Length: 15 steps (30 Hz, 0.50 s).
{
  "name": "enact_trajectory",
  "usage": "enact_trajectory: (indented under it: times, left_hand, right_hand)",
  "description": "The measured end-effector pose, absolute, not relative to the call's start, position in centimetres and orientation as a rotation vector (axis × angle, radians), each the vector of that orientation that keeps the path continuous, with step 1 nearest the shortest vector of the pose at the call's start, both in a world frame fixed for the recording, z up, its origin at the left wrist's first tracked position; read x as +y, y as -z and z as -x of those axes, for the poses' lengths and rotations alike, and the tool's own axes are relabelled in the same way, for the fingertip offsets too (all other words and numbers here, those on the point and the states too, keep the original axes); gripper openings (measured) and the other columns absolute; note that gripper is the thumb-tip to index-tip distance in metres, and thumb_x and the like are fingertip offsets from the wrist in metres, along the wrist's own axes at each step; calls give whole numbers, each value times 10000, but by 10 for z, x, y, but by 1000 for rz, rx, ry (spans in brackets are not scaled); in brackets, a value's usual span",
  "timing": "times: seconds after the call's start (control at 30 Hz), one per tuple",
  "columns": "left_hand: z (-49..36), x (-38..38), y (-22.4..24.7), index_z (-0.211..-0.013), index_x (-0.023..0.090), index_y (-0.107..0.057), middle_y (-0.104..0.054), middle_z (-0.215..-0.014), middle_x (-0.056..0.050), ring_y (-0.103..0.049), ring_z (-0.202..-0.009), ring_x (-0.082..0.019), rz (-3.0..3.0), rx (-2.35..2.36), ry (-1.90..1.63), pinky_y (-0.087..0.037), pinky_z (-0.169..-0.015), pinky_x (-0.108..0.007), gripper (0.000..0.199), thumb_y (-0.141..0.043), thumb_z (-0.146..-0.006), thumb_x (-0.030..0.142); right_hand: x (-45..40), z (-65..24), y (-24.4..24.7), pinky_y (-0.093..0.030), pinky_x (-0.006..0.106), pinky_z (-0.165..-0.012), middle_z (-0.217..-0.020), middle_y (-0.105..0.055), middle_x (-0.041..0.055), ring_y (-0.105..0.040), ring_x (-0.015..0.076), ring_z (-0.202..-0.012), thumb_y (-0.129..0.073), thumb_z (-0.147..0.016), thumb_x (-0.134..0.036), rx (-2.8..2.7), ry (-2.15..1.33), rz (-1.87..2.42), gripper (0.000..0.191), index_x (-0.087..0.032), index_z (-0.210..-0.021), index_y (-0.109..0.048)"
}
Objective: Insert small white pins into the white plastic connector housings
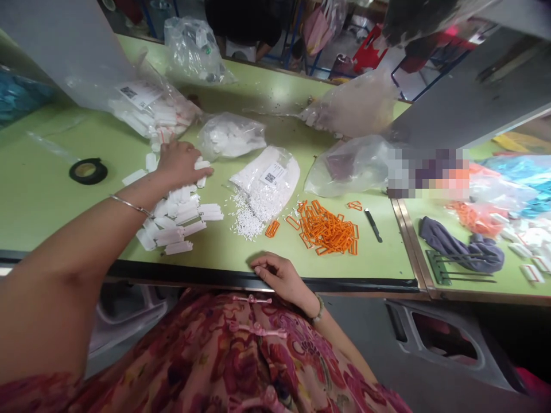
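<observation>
A worker's left hand (183, 163) presses into a loose heap of white plastic strips (176, 221) on a green worktop (64, 195), its fingers curled over the pieces, though whether they grip any cannot be told. The right hand (279, 275) lies on the worktop's front edge, fingers relaxed and holding nothing. Just beside the heap, a clear bag of tiny white parts (267, 183) sits by spilled pieces, with a pile of orange plastic frames (327, 226) nearby and a roll of black tape (88, 171) to the left.
</observation>
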<state>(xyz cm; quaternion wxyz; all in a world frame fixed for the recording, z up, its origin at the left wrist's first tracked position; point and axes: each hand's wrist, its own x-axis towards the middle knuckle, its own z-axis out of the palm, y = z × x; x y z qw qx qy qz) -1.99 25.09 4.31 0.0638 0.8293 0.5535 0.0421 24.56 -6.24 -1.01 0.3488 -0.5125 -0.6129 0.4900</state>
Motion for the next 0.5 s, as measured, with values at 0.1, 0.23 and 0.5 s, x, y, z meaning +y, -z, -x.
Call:
enact_trajectory:
  times: [0.1, 0.23, 0.5]
  left_hand:
    - [20, 249, -31, -1560, 25, -555, -549, -1606, -280, -494, -1367, -400, -2473, 1627, 36, -329, -1182, -705, 754, -652, -1018, 539]
    - [24, 239, -32, -1617, 86, -528, -500, -1662, -276, -516, -1384, -427, -2503, 1537, 134, -325, -1173, -680, 638, -544, -1050, 378]
    - [43, 213, -31, -1565, 164, -601, -558, -1659, -185, -535, -1444, -405, -2598, 1332, 199, -274, -1243, -604, 596, -498, -1017, 375]
  right_hand:
    - [-61, -245, 11, -571, 300, -788, -981, -777, 55, -707, 172, -872, -645, -1040, -332, -1591, -1272, 1328, 186, -224, -1065, -795]
    - [-63, -244, 10, -583, 305, -806, -1013, -791, 64, -726, 175, -892, -642, -1052, -327, -1594, -1264, 1340, 182, -222, -1080, -788]
    - [-63, -243, 7, -604, 317, -853, -1034, -803, 72, -744, 177, -901, -632, -1047, -325, -1614, -1250, 1335, 187, -218, -1065, -785]
